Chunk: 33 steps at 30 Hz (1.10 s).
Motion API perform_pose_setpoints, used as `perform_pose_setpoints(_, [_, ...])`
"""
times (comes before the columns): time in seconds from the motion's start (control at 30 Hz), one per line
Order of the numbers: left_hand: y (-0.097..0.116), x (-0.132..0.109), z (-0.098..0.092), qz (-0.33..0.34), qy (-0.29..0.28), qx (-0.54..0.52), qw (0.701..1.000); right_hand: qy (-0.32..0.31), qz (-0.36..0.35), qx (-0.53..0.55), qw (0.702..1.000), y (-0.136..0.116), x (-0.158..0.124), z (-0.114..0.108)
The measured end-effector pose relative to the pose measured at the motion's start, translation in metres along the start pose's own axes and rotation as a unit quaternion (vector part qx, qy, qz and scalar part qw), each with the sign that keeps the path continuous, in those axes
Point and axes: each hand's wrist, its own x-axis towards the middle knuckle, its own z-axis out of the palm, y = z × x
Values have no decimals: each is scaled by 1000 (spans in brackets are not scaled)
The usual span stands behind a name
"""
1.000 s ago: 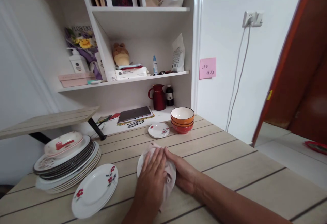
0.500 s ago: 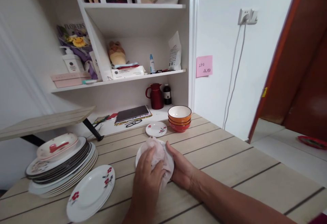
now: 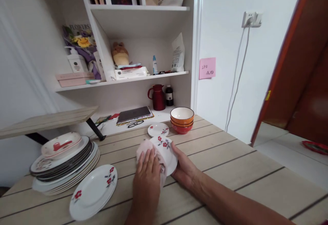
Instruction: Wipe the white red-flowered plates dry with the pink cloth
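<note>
In white dish [image 3: 64, 153], red spoon [image 3: 60, 145]; left hand [image 3: 147, 175] flat over cloth [image 3: 145, 145], right hand [image 3: 186, 168] gripping plate [image 3: 169, 155].

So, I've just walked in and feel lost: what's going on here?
A person's left hand presses a pink cloth against a flowered plate, which their right hand holds by its edge. More flowered plates lie to the left, beside a taller plate pile. Stacked bowls stand farther back.

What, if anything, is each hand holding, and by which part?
The right hand holds a flowered plate by its right rim. The left hand lies over a pale pink cloth against the plate; whether it grips the cloth cannot be told.
</note>
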Motion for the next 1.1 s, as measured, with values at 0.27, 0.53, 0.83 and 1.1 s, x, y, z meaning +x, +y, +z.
perform_pose_setpoints(0.27, [7, 8, -7, 80, -23, -58, 995, -50, 57, -57, 996, 6, 1, -8])
perform_pose_setpoints(0.53, [-3, -1, 4, -49, -21, 11, 999, -6, 0, -4, 1000, 1, 2, -4])
perform_pose_setpoints(0.83, [11, 7, -4, 39, -25, -37, 998, -39, 28, -75, 996, 6, -1, -6])
perform_pose_setpoints(1.1, [7, -3, 8, -82, -35, 8, 996, -28, 2, -21, 999, 1, 5, -9])
